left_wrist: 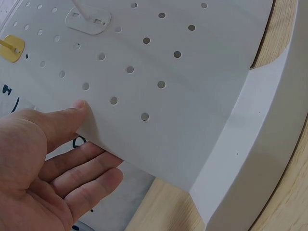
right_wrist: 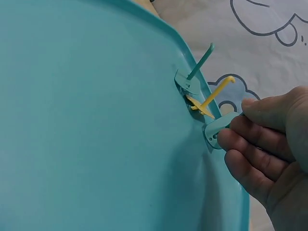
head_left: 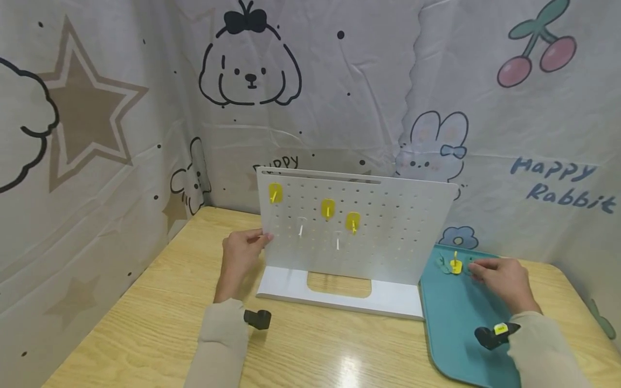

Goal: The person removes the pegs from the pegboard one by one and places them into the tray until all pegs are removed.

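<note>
A white pegboard point(head_left: 310, 248) stands upright on its base, with yellow hooks point(head_left: 328, 209) and white hooks point(head_left: 337, 242) hung on it. My left hand point(head_left: 242, 254) holds the board's left edge, thumb on the front face and fingers behind, as the left wrist view shows. On the right, my right hand point(head_left: 504, 280) pinches a green hook point(right_wrist: 219, 129) at the far end of the teal tray point(head_left: 475, 323). Beside it on the tray lie a yellow hook point(right_wrist: 207, 101) and another green hook point(right_wrist: 190, 83). Fingers partly hide the pinched hook.
The wooden table point(head_left: 301, 345) carries the board and tray side by side; the tray meets the right end of the board's base point(head_left: 388, 299). A printed curtain point(head_left: 339, 97) hangs close behind and at the left. A slotted opening runs along the board's top.
</note>
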### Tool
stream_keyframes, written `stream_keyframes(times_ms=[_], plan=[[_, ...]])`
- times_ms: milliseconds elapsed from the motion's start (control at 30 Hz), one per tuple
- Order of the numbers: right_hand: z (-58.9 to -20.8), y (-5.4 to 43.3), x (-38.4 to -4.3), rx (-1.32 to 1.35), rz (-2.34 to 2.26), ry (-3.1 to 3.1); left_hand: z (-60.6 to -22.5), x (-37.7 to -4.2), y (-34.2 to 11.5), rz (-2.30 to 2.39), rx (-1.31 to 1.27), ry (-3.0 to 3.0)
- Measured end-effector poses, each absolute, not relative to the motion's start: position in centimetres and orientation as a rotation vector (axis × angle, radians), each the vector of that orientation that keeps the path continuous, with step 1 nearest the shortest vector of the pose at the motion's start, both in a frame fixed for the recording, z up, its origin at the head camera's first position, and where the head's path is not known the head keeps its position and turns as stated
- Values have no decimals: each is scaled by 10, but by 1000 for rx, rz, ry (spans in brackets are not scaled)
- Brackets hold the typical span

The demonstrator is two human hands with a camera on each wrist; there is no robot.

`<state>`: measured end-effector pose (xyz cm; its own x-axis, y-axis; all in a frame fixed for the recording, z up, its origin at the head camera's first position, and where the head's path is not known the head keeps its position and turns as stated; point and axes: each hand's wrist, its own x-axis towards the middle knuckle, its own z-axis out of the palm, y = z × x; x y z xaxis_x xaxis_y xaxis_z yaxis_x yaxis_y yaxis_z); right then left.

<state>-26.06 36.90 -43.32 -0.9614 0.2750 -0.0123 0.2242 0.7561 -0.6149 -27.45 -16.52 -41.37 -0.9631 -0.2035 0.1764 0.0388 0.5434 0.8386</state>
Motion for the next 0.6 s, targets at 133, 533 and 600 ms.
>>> stream_keyframes(times_ms=[133, 533, 600], plan=[[-435, 370, -263, -440, 993, -2861, -413, -275, -165, -1384, 151, -2540], [-424, 365, -256, -531, 1063, -2798, -413, -275, -165, -1368, 147, -2542], [-420, 362, -253, -506, 1065, -2793, -413, -276, -165, -1364, 147, -2542]])
